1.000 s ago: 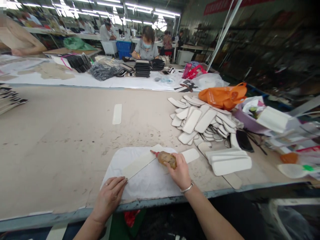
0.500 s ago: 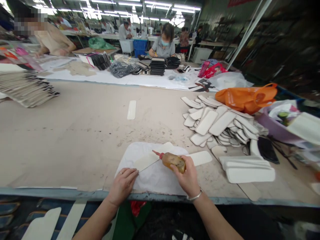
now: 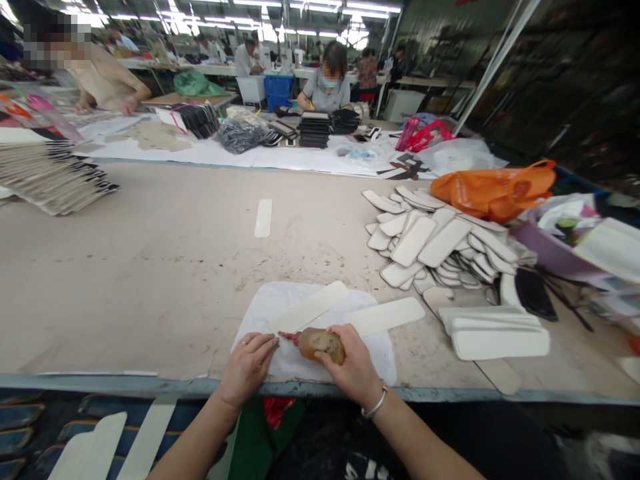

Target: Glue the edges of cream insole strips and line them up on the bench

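My right hand (image 3: 354,365) is wrapped round an amber squeeze bottle (image 3: 316,344) with a red nozzle. The bottle lies nearly level, its nozzle pointing left at the lower end of a cream strip (image 3: 313,305). That strip lies slantwise on a white rounded sheet (image 3: 287,363). My left hand (image 3: 250,365) rests at the sheet's left side, fingers stretched out and close together, fingertips by the strip's lower end. Whether they touch the strip I cannot tell. A second cream strip (image 3: 385,316) lies to the right, partly over the sheet's edge.
Right of the sheet are a neat stack of cream strips (image 3: 500,341) and a loose heap of dark-edged pieces (image 3: 440,247). An orange bag (image 3: 493,193) and a purple basin (image 3: 555,250) stand beyond. One strip (image 3: 263,218) lies mid-table. Co-workers sit across the table.
My right hand has brought the bottle down and left along the first strip, from its middle to its lower end. My left hand has hardly moved.
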A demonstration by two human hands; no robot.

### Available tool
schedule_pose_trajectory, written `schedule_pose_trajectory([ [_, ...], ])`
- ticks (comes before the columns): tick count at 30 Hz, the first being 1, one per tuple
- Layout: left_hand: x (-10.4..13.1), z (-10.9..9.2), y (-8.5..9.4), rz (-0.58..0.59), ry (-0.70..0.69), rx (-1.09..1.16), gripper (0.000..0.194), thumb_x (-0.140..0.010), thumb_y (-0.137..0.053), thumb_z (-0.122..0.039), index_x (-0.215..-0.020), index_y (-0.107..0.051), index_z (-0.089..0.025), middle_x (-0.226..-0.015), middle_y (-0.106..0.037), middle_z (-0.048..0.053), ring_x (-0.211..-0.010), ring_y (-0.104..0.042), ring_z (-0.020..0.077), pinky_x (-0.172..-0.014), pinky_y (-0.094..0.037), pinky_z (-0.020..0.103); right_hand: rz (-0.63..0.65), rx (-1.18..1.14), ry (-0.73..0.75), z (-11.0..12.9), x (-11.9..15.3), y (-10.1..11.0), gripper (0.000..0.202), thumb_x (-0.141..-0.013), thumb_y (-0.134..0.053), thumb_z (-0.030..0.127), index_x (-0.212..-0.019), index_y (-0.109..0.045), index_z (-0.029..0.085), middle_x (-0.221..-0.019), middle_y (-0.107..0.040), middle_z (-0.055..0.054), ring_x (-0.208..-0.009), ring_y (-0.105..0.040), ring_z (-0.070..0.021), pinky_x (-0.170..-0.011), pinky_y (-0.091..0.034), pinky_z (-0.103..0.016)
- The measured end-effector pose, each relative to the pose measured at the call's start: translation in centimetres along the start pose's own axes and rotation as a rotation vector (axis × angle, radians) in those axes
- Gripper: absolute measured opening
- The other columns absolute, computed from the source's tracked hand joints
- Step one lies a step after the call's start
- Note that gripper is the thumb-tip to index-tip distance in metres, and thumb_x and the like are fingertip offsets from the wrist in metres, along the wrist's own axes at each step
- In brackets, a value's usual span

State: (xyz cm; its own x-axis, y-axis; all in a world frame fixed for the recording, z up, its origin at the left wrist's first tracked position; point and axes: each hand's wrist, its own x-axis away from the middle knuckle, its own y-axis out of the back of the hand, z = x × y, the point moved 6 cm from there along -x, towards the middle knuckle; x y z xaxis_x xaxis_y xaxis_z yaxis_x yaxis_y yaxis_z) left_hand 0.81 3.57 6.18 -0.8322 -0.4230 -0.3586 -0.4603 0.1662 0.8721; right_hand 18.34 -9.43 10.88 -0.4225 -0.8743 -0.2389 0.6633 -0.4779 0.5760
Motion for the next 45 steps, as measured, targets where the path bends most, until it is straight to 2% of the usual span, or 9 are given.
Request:
schedule_pose_trajectory([
  [5, 0.1, 0.1, -0.1, -0.009, -0.016, -0.004, 0.021, -0.083, -0.053, -0.016, -0.101, -0.063, -0.021, -0.099, -0.064, 0.005, -0.092, -0.055, 0.0180, -0.085, -0.047, 0.035, -0.062, 0.039, -0.064, -1.3, 0.7, 2.0, 0.034, -0.077, -0.063, 0.024, -0.107, -0.047, 0.021, -0.095, -0.052, -0.006, -0.090, -0.050, -0.0217, -0.080, -0.045, -0.037],
  [10, 0.1, 0.3, -0.2, -0.027, -0.031, -0.014, 0.022, -0.082, -0.055, -0.017, -0.102, -0.062, -0.020, -0.099, -0.064, 0.005, -0.092, -0.055, 0.0176, -0.085, -0.047, 0.034, -0.201, 0.166, -0.142, -4.0, 0.5, 5.2, 0.034, -0.077, -0.063, 0.030, -0.107, -0.048, 0.021, -0.095, -0.052, -0.006, -0.090, -0.050, -0.0226, -0.079, -0.045, -0.039],
  [17, -0.1, 0.1, 0.1, -0.045, -0.059, -0.023, 0.020, -0.082, -0.054, -0.019, -0.101, -0.063, -0.021, -0.099, -0.064, 0.006, -0.091, -0.057, 0.0183, -0.084, -0.049, 0.035, -0.401, 0.318, -0.136, -7.3, -0.5, 9.1, 0.036, -0.077, -0.061, 0.038, -0.105, -0.048, 0.019, -0.094, -0.053, -0.008, -0.088, -0.051, -0.0243, -0.078, -0.046, -0.042],
  [21, -0.1, 0.1, 0.0, -0.047, -0.070, -0.018, 0.020, -0.082, -0.055, -0.019, -0.100, -0.064, -0.021, -0.099, -0.064, 0.006, -0.090, -0.058, 0.0181, -0.084, -0.049, 0.035, -0.397, 0.269, -0.116, -6.4, -0.5, 8.3, 0.036, -0.078, -0.060, 0.036, -0.107, -0.047, 0.019, -0.095, -0.053, -0.009, -0.090, -0.051, -0.0242, -0.079, -0.045, -0.042],
  [27, -0.1, 0.1, -0.2, -0.020, -0.073, -0.023, 0.022, -0.081, -0.056, -0.018, -0.102, -0.062, -0.020, -0.101, -0.063, 0.006, -0.091, -0.056, 0.0183, -0.084, -0.048, 0.036, -0.108, 0.048, -0.004, -1.9, 0.0, 2.4, 0.040, -0.074, -0.066, 0.026, -0.109, -0.046, 0.021, -0.096, -0.052, -0.006, -0.091, -0.050, -0.0212, -0.080, -0.045, -0.036],
  [30, -0.1, 0.0, -0.1, -0.020, -0.084, -0.031, 0.023, -0.081, -0.057, -0.018, -0.103, -0.062, -0.020, -0.100, -0.063, 0.006, -0.092, -0.055, 0.0186, -0.085, -0.047, 0.036, -0.051, 0.056, -0.009, -1.3, -0.1, 1.3, 0.039, -0.073, -0.068, 0.025, -0.107, -0.048, 0.021, -0.095, -0.053, -0.005, -0.090, -0.050, -0.0213, -0.079, -0.046, -0.036],
  [32, -0.1, 0.0, -0.1, -0.019, -0.092, -0.038, 0.023, -0.081, -0.057, -0.018, -0.103, -0.061, -0.020, -0.101, -0.063, 0.006, -0.092, -0.055, 0.0189, -0.085, -0.047, 0.037, -0.089, 0.100, -0.038, -2.1, -0.5, 2.2, 0.038, -0.074, -0.066, 0.025, -0.107, -0.049, 0.021, -0.095, -0.053, -0.006, -0.091, -0.050, -0.0219, -0.080, -0.046, -0.036],
  [39, 0.1, 0.2, -0.3, -0.038, -0.103, -0.033, 0.022, -0.081, -0.057, -0.019, -0.103, -0.061, -0.020, -0.101, -0.063, 0.006, -0.091, -0.056, 0.0193, -0.085, -0.047, 0.037, -0.359, 0.253, -0.126, -6.6, -1.3, 8.0, 0.036, -0.076, -0.064, 0.029, -0.107, -0.049, 0.021, -0.095, -0.053, -0.007, -0.090, -0.051, -0.0229, -0.079, -0.046, -0.039],
  [45, -0.3, 0.0, -0.1, -0.056, -0.102, -0.017, 0.019, -0.081, -0.057, -0.023, -0.099, -0.062, -0.020, -0.097, -0.064, 0.006, -0.089, -0.058, 0.0192, -0.082, -0.048, 0.036, -0.484, 0.184, -0.151, -8.1, -1.8, 9.1, 0.041, -0.076, -0.064, 0.031, -0.111, -0.046, 0.020, -0.100, -0.053, -0.007, -0.094, -0.051, -0.0230, -0.082, -0.045, -0.041],
])
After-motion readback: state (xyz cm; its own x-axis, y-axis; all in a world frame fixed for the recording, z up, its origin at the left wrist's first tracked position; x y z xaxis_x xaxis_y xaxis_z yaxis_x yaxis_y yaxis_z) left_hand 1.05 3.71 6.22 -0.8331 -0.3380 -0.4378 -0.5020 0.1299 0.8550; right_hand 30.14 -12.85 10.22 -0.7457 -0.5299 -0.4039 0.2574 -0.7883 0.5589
